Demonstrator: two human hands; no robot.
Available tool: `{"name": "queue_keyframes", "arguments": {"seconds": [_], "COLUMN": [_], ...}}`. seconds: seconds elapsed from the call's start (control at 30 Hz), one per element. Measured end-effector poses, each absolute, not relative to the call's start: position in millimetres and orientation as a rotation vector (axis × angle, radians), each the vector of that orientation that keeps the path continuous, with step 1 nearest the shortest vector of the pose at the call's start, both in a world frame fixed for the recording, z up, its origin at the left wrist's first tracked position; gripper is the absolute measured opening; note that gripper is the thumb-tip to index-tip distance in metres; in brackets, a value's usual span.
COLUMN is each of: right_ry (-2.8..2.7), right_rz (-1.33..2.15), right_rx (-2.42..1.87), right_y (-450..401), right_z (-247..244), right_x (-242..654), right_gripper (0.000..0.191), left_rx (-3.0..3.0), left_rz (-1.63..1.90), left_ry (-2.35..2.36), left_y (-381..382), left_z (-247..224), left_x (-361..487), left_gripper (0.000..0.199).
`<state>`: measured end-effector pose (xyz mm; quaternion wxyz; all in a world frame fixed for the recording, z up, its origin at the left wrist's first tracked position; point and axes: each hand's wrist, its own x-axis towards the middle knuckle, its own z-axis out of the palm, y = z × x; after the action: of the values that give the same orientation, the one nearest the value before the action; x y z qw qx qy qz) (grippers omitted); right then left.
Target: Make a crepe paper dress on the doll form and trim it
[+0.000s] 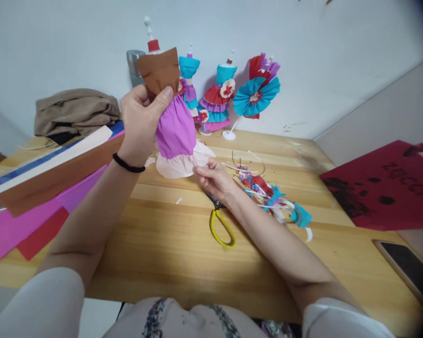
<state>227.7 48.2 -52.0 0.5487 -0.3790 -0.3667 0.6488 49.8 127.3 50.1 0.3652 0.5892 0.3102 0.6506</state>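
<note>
Dress (pixel 176 129), paper, brown above violet above pale pink, on a form with a red neck: tilted over the table (pixel 155 263), base hidden. Left hand (pixel 146 112): closed around its waist, thumb in front. Right hand (pixel 215 178): thumb and fingers pinched on the pale hem. Scissors (pixel 221 230), yellow-handled: below the right hand, on the table. Scraps (pixel 266 188), mixed colours: beyond the right forearm. Three more dresses (pixel 226 74): behind, near the wall (pixel 320 42). Paper sheets (pixel 63 169): left. Phone (pixel 405 267), red bag (pixel 405 202): right.
</note>
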Motion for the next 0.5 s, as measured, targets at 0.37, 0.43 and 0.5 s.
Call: {"name": "queue_keyframes", "arguments": {"seconds": [0.37, 0.43, 0.5], "right_ry": [-0.964, -0.996, -1.04], "right_rz": [1.559, 1.577, 1.604], "right_rx": [-0.992, -1.005, -1.023], "right_y": [46, 45, 45], "right_z": [-53, -49, -42], "right_x": [223, 227, 234], "right_gripper": [0.042, 0.04, 0.04], "left_rx": [1.504, 1.511, 1.521], "left_rz": [1.67, 1.681, 1.66], "left_ry": [0.923, 0.949, 0.954], "left_y": [131, 130, 130], "left_z": [52, 53, 55], "left_x": [46, 44, 42], "left_gripper": [0.029, 0.027, 0.023]}}
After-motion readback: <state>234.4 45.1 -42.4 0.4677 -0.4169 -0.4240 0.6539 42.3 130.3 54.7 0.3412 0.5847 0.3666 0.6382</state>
